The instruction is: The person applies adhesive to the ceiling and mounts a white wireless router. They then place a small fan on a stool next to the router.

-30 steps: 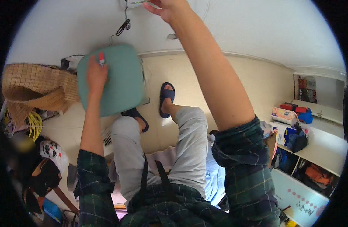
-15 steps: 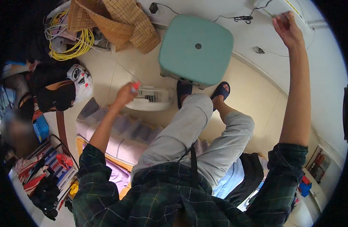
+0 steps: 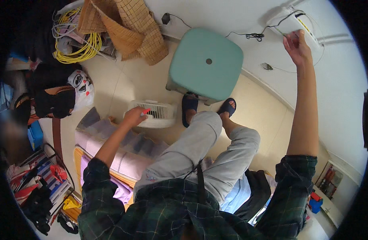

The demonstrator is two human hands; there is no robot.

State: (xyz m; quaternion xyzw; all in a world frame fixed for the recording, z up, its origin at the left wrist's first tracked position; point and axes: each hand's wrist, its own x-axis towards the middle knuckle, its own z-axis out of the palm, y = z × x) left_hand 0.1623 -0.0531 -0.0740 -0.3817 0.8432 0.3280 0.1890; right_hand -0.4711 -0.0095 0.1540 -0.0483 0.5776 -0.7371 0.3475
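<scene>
My right hand (image 3: 299,50) is raised to a white box (image 3: 311,37) on the wall at the far right. Its fingers are curled round a small dark-reddish thing (image 3: 295,35), mostly hidden, with a thin greenish shaft or wire at the box's lower edge. What it is I cannot make out. Out to the left, my left hand (image 3: 135,117) is closed on a small red piece (image 3: 146,111) with a pale end. That hand is above a white fan (image 3: 162,114) with a slatted grille; whether they touch I cannot tell.
A green square stool (image 3: 208,64) stands before my slippered feet. Black cable (image 3: 254,37) runs along the wall to the box, and a wall opening (image 3: 266,66) has a thin wire. Woven mats (image 3: 142,36), coiled yellow cable (image 3: 78,52) and bags (image 3: 56,96) crowd the left.
The view has shifted, so the stool, fan and wall box all sit lower in the picture. My left hand is lower against the fan. My right hand stays at the box.
</scene>
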